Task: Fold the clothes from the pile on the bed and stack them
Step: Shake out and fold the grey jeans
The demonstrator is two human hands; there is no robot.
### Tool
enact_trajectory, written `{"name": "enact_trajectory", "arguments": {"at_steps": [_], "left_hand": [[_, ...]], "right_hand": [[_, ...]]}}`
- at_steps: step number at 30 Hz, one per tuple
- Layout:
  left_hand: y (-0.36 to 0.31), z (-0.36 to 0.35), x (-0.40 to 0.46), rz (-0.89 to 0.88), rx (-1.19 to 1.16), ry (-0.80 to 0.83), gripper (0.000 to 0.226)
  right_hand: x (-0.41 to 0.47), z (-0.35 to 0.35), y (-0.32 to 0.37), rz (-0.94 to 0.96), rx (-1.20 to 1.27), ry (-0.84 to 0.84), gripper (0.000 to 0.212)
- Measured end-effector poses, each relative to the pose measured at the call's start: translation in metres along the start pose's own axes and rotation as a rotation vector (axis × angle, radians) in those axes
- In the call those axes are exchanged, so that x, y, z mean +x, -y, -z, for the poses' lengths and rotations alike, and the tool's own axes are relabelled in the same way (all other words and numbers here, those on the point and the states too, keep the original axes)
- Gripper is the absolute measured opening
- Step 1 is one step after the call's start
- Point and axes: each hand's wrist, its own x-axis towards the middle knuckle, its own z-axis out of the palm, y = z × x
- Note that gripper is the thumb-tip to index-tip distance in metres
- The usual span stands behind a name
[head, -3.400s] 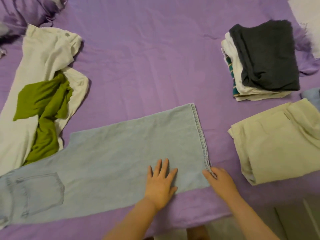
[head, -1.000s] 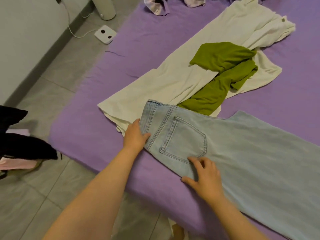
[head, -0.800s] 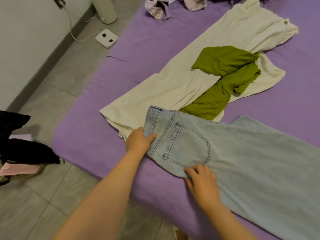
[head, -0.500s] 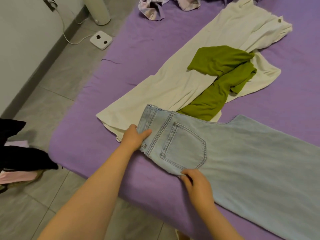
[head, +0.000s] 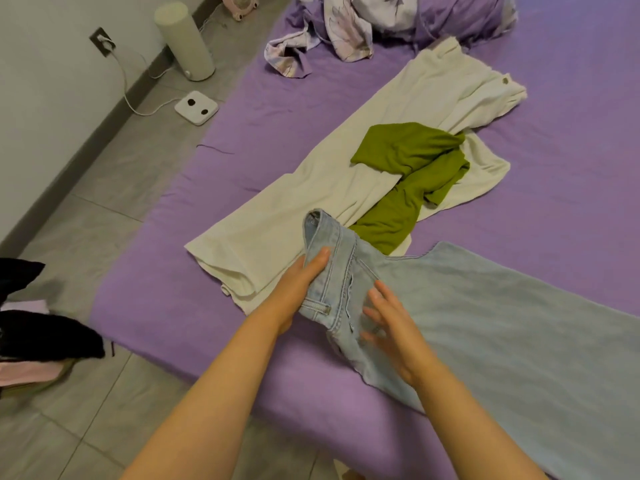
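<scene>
A pair of light blue denim jeans (head: 485,323) lies across the purple-sheeted bed (head: 277,140), its legs running off toward 4 o'clock and its waistband end near the middle of the view. The left hand (head: 298,289) grips the waistband, thumb on top and fingers underneath, lifting that end so the band stands up off the sheet. The right hand (head: 391,327) is spread with fingers apart and straight over the seat of the jeans just beside the left; it is blurred, so whether it presses the cloth or hovers just above is hard to tell. At 12 o'clock from the waistband, long cream-white trousers (head: 346,188) lie stretched toward 1 o'clock, with a crumpled olive green top (head: 408,174) on them. Farther toward 12 o'clock sits a rumpled pale floral cloth (head: 332,26). On the grey tiled floor (head: 114,188) at 10 o'clock are a white square device (head: 196,107) and a cream cylinder (head: 183,41); black and pink clothes (head: 31,334) lie at 9 o'clock.
</scene>
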Motion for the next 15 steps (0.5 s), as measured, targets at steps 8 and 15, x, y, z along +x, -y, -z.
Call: {"name": "enact_trajectory", "arguments": {"at_steps": [8,15], "left_hand": [[0.010,-0.134,-0.041,0.034,0.085,0.279,0.037],[0.068,-0.193,-0.046,0.205,0.208,0.203,0.036]], "right_hand": [[-0.060,0.059,0.050,0.174,0.206,-0.125,0.057],[-0.077,0.147,0.014,0.071,-0.162,-0.523,0.038]]}}
